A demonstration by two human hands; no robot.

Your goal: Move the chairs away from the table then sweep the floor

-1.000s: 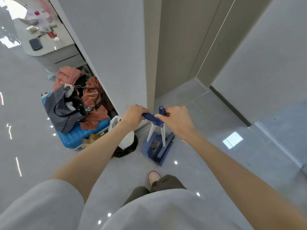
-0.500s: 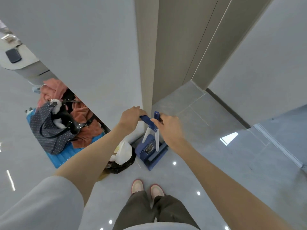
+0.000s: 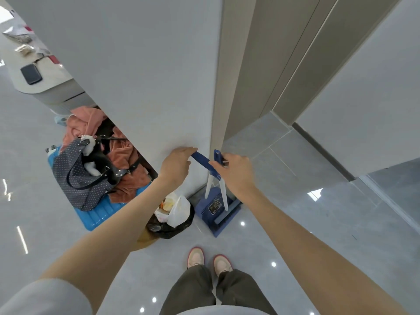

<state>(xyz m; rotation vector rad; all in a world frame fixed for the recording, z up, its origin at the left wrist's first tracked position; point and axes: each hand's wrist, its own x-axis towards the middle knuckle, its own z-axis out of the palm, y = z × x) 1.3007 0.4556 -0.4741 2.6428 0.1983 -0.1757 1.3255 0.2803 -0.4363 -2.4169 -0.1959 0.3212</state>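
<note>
grip of left hand (image 3: pixel 176 165) clamped on slanted blue handle (image 3: pixel 201 158); right hand (image 3: pixel 236 172) clamped on upright blue handle (image 3: pixel 217 155) (dustpan (image 3: pixel 213 208) on floor (image 3: pixel 295 235) below).

Both arms are stretched forward and downward and are brought close together over the dustpan (image 3: pixel 213 208). The left hand (image 3: pixel 176 164) is held above and to the left of the dustpan, back turned upward, the wrist slightly bent. Its fingers are curled over the upper end of a slanted blue handle (image 3: pixel 204 161), and the thumb is tucked beneath. The right hand (image 3: pixel 235 172) is held directly above the dustpan, just beside the left hand but apart from it. It is closed round an upright blue handle (image 3: pixel 217 155), whose tip is seen past the knuckles. The right forearm is bare.
</note>
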